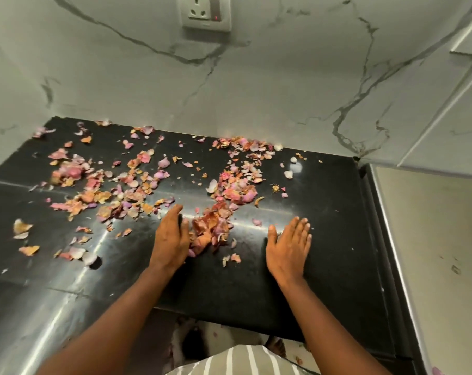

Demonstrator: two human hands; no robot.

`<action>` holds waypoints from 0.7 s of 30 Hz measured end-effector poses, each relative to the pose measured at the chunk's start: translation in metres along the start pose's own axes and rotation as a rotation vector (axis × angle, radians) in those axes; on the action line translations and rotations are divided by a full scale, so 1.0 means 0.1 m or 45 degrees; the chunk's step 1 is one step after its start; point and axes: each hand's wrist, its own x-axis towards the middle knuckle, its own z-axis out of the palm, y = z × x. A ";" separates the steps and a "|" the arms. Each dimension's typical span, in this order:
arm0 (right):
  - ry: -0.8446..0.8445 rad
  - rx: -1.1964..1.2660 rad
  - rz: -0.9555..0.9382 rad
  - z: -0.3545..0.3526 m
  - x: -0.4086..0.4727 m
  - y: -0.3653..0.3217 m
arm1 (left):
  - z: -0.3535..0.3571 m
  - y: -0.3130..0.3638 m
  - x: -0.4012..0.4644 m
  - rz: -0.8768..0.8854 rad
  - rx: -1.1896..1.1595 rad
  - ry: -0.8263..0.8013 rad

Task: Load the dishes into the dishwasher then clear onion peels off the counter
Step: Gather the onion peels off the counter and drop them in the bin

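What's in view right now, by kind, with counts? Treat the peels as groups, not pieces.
Hands: 2, left hand and right hand
Onion peel groups: 3, left scatter, centre pile, back patch
Wall sockets: 1
Total: 6

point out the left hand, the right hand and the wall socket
left hand point(171, 234), head view, back of the hand
right hand point(288, 244), head view, back of the hand
wall socket point(206, 12), head view, middle of its faceplate

Dry pink, purple and orange onion peels lie scattered over the black tabletop, thickest toward its left side and along the back edge. A small heap sits near the front edge, about midway across.
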 end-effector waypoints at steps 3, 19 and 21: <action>-0.197 0.052 -0.306 0.14 -0.12 -0.27 | -0.10 -0.11 -0.15 -0.066 -0.161 0.031; -0.630 -0.248 -1.643 0.60 -0.74 -1.02 | -0.25 -0.39 0.05 -0.508 -1.479 0.393; -0.602 -0.266 -1.499 0.53 -0.64 -1.04 | -0.23 -0.36 0.04 -0.469 -1.437 0.382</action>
